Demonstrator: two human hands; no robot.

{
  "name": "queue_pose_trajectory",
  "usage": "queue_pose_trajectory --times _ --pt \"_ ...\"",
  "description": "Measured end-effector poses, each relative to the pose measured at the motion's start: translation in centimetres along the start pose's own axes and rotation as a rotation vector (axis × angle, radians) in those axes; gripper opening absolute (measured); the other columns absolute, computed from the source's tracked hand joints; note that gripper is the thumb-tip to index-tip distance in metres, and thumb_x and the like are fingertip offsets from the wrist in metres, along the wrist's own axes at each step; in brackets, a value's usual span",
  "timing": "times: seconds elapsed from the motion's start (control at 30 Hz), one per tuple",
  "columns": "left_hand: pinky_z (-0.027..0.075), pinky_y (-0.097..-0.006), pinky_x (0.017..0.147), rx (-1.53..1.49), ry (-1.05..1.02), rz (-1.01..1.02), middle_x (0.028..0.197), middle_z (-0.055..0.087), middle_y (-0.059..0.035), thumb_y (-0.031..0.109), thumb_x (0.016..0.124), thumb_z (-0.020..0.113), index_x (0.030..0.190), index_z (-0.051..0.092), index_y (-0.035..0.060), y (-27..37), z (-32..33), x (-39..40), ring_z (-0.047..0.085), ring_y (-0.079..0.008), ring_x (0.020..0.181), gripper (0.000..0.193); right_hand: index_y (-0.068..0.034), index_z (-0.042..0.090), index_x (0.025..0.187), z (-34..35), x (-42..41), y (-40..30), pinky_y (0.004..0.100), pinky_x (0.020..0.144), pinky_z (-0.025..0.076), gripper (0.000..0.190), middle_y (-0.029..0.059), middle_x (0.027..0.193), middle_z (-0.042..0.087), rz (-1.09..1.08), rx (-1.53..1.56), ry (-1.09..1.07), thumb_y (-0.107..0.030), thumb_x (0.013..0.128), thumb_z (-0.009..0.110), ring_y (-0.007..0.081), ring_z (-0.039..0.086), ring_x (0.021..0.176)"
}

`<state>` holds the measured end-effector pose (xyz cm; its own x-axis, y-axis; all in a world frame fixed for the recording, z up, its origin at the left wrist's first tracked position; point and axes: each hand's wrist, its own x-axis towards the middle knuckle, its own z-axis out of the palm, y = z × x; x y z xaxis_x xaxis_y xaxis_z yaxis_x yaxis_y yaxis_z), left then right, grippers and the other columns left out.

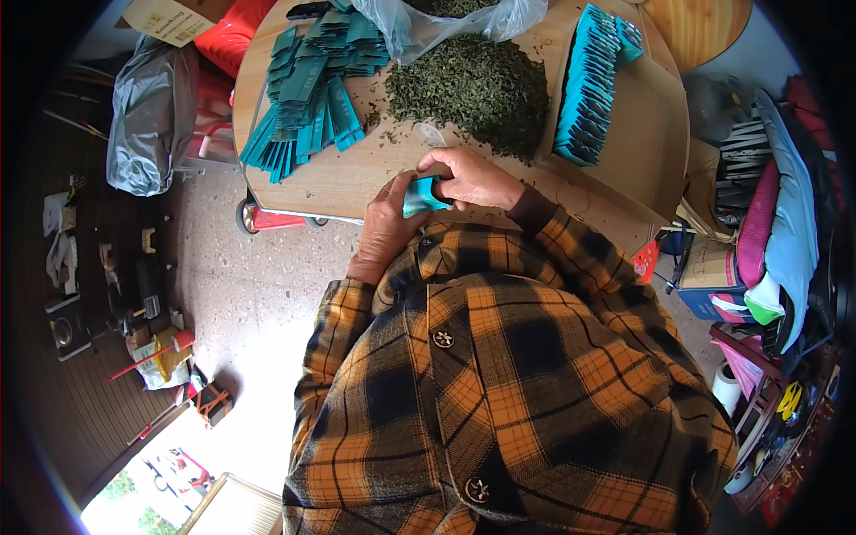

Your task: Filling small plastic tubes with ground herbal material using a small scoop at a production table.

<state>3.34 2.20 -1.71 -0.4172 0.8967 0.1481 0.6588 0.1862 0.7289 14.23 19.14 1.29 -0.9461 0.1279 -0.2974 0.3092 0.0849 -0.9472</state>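
My left hand (388, 221) holds a small teal foil packet (422, 196) near the table's front edge. The fingers of my right hand (471, 179) are at the packet's right end, some of them curled into or behind it; which cannot be told. Just beyond my hands lies a small clear round dish or scoop (429, 134), beside a heap of dried green leaves (471, 90). Flat teal packets (304, 87) lie in overlapping piles at the left. At the right, a long row of teal packets (587, 90) stands packed on edge in a cardboard box.
The wooden table (314, 190) has a rounded edge and scattered leaf bits. A clear plastic bag (435, 33) with more leaves sits at the back. The open cardboard box (642, 127) takes up the right side. A grey plastic bag (150, 120) is off the table's left side.
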Motion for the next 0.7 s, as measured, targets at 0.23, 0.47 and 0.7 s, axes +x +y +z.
queue_pose_trajectory --times 0.23,0.47,0.7 --pt "0.052 -0.0439 0.076 -0.03 0.058 -0.035 0.097 0.065 -0.0197 0.016 0.067 0.079 0.119 0.052 0.006 -0.9 0.2 -0.3 0.063 -0.0399 0.09 0.059 0.0 0.059 0.103 -2.8 -0.9 0.5 0.0281 0.048 0.049 0.025 0.0102 0.069 0.064 -0.038 0.124 0.314 -0.016 0.086 0.068 0.0175 0.062 0.055" --pt "0.052 -0.0412 0.077 -0.118 0.119 -0.081 0.098 0.066 -0.0185 0.017 0.067 0.081 0.117 0.053 0.0057 -2.4 0.8 -0.5 0.065 -0.0368 0.091 0.059 0.0 0.06 0.092 -1.6 0.5 7.2 0.0433 0.069 0.049 0.032 0.0176 0.083 0.062 -0.239 -0.611 0.597 -0.023 0.073 0.071 0.0335 0.063 0.078" --pt "0.053 -0.0397 0.077 -0.099 0.156 -0.107 0.097 0.067 -0.0173 0.018 0.067 0.082 0.117 0.053 0.0043 -2.7 0.9 -0.8 0.066 -0.0347 0.09 0.06 -0.001 0.055 0.085 -0.8 2.6 7.6 0.0453 0.071 0.047 0.025 0.0144 0.084 0.057 -0.219 -0.861 0.592 -0.023 0.078 0.066 0.0349 0.059 0.083"
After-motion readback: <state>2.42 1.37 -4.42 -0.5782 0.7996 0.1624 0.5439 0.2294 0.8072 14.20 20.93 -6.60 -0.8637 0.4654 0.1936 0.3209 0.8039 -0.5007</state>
